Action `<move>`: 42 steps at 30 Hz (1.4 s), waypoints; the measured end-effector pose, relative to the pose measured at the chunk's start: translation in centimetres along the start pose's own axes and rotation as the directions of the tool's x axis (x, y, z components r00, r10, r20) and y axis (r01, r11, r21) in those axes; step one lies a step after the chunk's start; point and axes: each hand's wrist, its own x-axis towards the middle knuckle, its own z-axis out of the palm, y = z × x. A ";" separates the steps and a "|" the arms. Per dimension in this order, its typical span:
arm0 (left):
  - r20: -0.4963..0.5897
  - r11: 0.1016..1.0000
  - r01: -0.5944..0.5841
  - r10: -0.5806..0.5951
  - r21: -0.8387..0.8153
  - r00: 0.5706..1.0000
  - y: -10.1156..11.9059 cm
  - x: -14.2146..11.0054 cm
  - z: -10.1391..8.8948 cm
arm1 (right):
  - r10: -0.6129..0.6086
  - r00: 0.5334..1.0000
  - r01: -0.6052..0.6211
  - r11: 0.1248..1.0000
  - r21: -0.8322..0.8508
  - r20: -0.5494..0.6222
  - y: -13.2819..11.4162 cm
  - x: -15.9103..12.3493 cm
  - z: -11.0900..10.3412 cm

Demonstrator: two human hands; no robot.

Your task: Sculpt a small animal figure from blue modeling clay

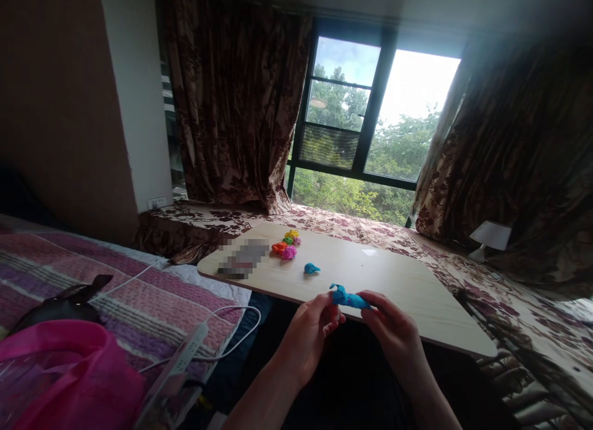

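Note:
Both hands hold a bright blue twisted piece [351, 299] just above the table's near edge. It looks soft and crumpled, but its material is hard to make out. My left hand [311, 331] pinches its knobbly left end between thumb and fingers. At the other end, the fingers of my right hand [393, 325] are closed on the narrower part. A smaller blue lump [312, 268] with a short tip lies on the table beyond my hands. Further back sits a cluster of crumpled lumps: orange [278, 248], pink [289, 252], green [288, 240] and yellow [291, 233].
The pale wooden table [398, 282] has a blurred-out flat object [245, 258] at its left end. To the left, a striped bed carries a white power strip [188, 349] with a cable and a pink bag [78, 374]. A small lamp [491, 237] stands on the windowsill.

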 end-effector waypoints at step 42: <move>0.090 0.456 -0.433 0.601 0.778 0.794 0.2 -0.2 0.4 | 0.055 0.998 -0.054 0.997 0.052 -0.019 0.5 0.1 -0.7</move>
